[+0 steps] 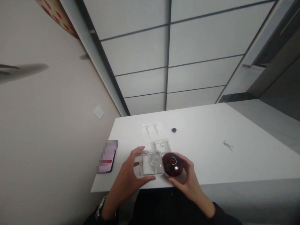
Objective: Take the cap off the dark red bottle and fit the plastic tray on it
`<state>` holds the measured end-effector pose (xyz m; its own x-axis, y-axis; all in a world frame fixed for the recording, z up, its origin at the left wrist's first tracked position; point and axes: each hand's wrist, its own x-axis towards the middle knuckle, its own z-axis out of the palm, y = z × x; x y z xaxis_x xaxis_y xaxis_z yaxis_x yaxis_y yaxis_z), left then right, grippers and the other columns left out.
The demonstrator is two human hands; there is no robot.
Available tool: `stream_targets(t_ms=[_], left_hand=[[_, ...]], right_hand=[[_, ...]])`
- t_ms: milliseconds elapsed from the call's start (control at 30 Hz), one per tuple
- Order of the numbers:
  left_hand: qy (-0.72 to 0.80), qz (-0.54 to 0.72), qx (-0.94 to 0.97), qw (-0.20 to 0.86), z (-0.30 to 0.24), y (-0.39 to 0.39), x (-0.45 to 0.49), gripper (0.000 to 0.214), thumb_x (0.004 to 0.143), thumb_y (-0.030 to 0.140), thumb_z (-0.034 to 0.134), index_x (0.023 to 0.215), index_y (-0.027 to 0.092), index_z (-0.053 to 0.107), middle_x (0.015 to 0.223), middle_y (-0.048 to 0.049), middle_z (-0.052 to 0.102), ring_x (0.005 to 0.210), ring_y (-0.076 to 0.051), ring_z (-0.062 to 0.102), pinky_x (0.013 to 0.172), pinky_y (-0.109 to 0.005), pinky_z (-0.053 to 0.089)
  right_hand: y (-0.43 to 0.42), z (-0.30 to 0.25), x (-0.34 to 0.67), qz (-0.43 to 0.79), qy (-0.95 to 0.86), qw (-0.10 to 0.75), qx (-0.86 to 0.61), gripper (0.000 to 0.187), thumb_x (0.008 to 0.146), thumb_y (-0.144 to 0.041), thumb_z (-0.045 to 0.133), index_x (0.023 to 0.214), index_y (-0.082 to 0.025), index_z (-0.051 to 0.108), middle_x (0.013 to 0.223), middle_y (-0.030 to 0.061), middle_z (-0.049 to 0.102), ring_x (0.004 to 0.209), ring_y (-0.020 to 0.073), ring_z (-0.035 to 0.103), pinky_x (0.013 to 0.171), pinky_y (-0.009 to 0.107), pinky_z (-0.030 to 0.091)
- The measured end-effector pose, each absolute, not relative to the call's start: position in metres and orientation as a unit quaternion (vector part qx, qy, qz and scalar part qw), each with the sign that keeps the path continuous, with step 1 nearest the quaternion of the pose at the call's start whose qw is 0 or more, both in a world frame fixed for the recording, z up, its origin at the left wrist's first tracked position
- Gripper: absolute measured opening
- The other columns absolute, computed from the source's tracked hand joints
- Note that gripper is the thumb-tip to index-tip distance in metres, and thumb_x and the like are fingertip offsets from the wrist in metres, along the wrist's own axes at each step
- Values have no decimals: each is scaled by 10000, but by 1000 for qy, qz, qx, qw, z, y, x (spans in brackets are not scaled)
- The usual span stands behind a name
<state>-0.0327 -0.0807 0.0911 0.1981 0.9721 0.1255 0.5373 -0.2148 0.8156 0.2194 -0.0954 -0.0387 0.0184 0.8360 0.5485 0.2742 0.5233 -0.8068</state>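
Left hand grips a clear plastic box at the near table edge; right hand cups a dark red round bottle touching the box's right side. Both sit close to the edge, so a slipped grip on smooth plastic or glass could likely send either off the table. Phone lies just left, within elbow reach.

Counts on the table: 1 dark red round bottle, 1 clear square container, 2 clear plastic trays behind it, near one and far one, 1 small black cap, 1 phone at left, 1 small white piece at right. Hands: 2.
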Motion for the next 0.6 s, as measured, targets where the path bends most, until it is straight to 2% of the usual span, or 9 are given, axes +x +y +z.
stream_targets(t_ms=[167,367,600], left_hand=[[519,302,748,284,102,-68,-24,790,723,226,921,1410,283,537,1458,-104,654,1305,-321,690,1017,-504,655],[480,247,815,211,124,-60,-26,797,746,273,923,1447,280,545,1451,-98,680,1330,-321,671,1124,-535,582],[458,200,848,179,143,-52,-22,776,772,325,918,1456,279,556,1413,-94,703,1276,-313,695,1119,-510,575]], right_hand=[[-94,-33,220,244,-672,566,-411,782,921,-349,790,1574,-269,367,1511,161,576,1418,323,592,1145,486,558],[-94,-33,221,234,-677,559,-417,801,904,-337,804,1574,-257,373,1500,172,589,1409,343,600,1151,518,549],[-95,-34,222,247,-674,555,-421,791,912,-348,795,1577,-281,372,1512,155,589,1411,341,599,1152,528,545]])
